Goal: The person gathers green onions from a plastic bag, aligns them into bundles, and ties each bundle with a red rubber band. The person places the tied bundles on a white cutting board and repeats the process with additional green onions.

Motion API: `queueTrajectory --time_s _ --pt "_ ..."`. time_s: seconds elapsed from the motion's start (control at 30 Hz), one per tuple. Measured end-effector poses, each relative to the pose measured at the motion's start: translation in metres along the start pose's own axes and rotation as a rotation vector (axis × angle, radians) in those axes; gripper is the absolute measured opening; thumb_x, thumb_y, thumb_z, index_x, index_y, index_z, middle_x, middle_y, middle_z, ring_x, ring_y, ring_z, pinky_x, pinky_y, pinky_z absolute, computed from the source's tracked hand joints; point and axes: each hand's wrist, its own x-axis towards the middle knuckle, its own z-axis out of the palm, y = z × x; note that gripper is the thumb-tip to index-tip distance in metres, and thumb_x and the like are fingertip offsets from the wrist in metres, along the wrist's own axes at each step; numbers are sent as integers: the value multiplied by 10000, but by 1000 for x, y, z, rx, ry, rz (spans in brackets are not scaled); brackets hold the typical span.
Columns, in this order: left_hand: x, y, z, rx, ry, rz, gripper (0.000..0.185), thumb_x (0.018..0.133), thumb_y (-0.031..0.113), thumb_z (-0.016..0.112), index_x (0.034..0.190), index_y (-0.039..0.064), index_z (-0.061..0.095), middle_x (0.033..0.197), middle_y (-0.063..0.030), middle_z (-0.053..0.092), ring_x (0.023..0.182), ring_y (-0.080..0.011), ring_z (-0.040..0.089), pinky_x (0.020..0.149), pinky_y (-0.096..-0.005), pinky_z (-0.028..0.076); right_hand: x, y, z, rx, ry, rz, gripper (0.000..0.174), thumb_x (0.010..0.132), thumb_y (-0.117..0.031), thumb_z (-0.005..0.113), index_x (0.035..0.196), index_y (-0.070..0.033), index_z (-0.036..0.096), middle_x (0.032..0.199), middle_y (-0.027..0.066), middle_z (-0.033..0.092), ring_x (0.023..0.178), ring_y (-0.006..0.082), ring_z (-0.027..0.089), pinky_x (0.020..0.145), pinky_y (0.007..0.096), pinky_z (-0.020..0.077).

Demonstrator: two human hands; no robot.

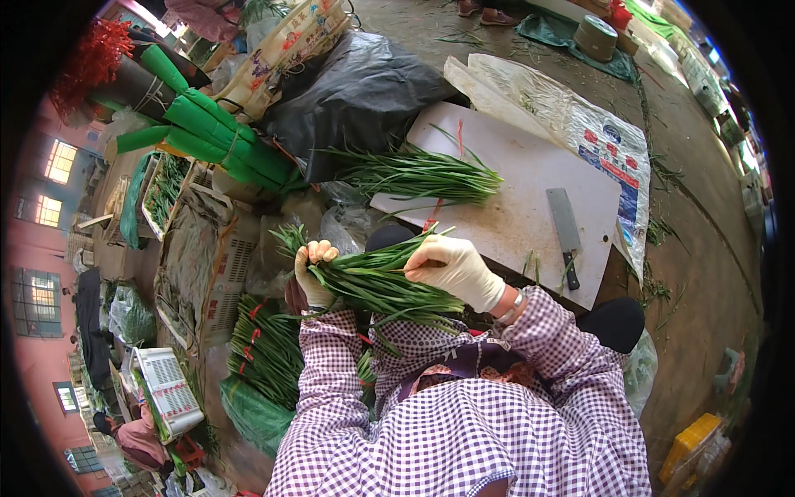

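My left hand (314, 273), in a pale glove, grips a bunch of long flat green leaves, likely garlic chives (379, 279), held across my lap. My right hand (456, 267), gloved too, pinches a thin pale strand at the side of this bunch; its fingertips partly hide what they hold. Beyond my hands a second loose pile of chives (428, 174) lies on a white board (534, 248), with red ties by it. Farther right on the board rests a cleaver (564, 220) with a black handle.
Tied chive bundles (264, 348) stand in a green bag (254, 404) by my left arm. Rolled green sheets (217, 130) and black plastic sheeting (366, 87) lie beyond the left hand. A printed sack (596, 136) lies past the board. Another person (140, 435) works at lower left.
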Motion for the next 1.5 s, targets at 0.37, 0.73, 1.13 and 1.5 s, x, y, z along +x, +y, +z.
queueTrajectory --time_s 0.37,0.73,1.13,1.5 --pt "-4 -2 -1 45 39 13 227 987 268 577 840 112 503 898 -9 526 902 -157 545 853 -325 465 -12 -62 -55 803 47 132 113 812 -42 775 822 -13 667 831 77 636 754 166 605 676 277 515" --pt "-4 8 -48 -117 -24 -57 289 1003 248 546 749 129 475 749 13 465 671 -106 418 677 -263 391 -115 -25 -93 1199 345 -100 303 913 -314 704 700 -163 550 712 -12 525 733 134 483 694 307 374" --pt "-13 26 -67 -140 -73 -77 295 1007 254 519 746 131 461 754 7 457 662 -125 403 743 -326 418 -210 74 -103 1153 505 282 124 916 -239 701 924 -119 674 869 -9 628 786 141 537 752 286 443" --pt "-9 28 -55 -59 -71 -77 321 1017 289 499 733 145 460 731 23 460 634 -112 409 693 -307 402 -94 75 -35 75 -2 613 419 999 -365 581 1175 3 677 1108 77 718 997 157 653 898 307 509"
